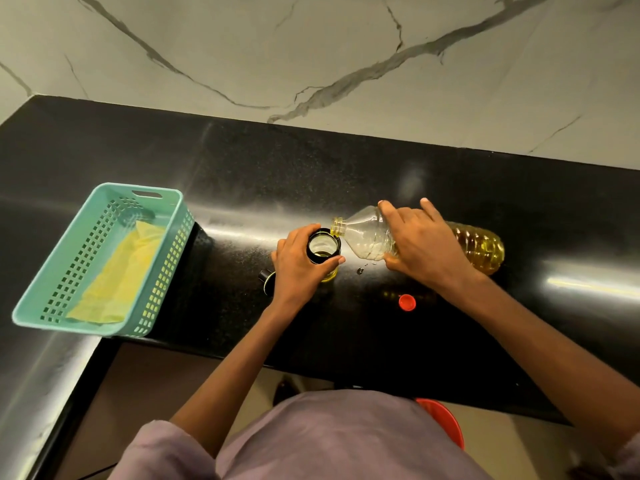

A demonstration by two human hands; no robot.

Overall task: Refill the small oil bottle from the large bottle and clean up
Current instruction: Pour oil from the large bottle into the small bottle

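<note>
The large oil bottle [367,233] is gripped, tilted, by the right hand [424,247]; the small bottle [323,251] (uncapped) is clasped by the left hand [299,265].

Black counter [311,161]: teal basket [45,306], red cap [407,302], oil drops [360,270].

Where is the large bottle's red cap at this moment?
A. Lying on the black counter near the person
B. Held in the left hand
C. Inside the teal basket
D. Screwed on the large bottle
A: the red cap lies loose on the black counter, below the tilted, uncapped large bottle.
</note>
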